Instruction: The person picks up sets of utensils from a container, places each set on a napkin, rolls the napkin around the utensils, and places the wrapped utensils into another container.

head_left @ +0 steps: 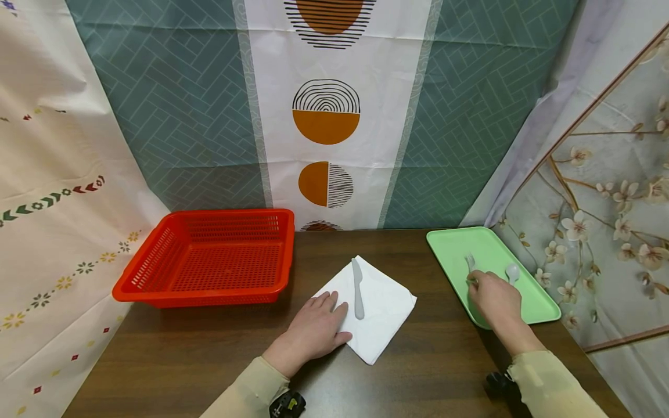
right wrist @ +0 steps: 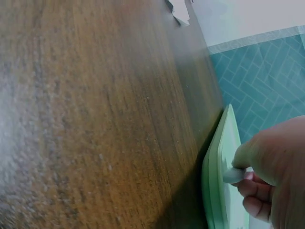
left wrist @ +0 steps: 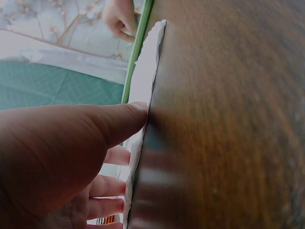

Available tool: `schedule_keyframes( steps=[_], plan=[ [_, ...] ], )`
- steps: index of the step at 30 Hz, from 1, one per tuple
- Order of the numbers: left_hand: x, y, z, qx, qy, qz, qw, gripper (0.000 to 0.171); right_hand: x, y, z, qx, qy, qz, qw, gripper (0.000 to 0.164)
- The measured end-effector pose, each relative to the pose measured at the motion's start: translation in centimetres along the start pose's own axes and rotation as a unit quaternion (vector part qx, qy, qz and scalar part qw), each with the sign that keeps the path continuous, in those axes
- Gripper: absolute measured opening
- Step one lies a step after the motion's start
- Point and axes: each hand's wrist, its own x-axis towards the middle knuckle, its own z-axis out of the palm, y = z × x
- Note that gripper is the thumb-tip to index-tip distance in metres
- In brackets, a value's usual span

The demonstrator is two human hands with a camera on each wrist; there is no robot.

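A white napkin [head_left: 384,307] lies folded on the table, with a grey plastic knife [head_left: 358,290] across it. My left hand [head_left: 316,328] rests on the napkin's left corner, fingers spread beside the knife; in the left wrist view the thumb [left wrist: 126,119] touches the napkin's edge. Over the green tray [head_left: 475,238] at the right, my right hand [head_left: 499,299] pinches a grey fork [head_left: 471,262] whose tines point away from me. The right wrist view shows the handle end [right wrist: 233,175] between thumb and fingers. A pale spoon [head_left: 513,273] lies on the tray, partly hidden by that hand.
A red plastic basket [head_left: 204,299] with slotted walls stands at the back left of the brown wooden table [head_left: 209,360]. Patterned cloth [head_left: 198,104] hangs behind the table, with more cloth on both sides.
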Motion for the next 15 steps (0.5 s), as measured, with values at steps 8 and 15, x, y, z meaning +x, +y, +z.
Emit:
schedule_keyframes(
  steps=[8,15],
  plan=[
    [0.06,0.01,-0.16,-0.003,-0.007,-0.004,1.0000,0.064,0.10,-0.31,-0.06,0.015,0.019,-0.017,1.000,0.020],
    [0.06,0.01,-0.18,-0.001,-0.009,-0.004,1.0000,0.064,0.13,-0.93,-0.23,0.015,0.017,-0.017,1.000,0.020]
  ],
)
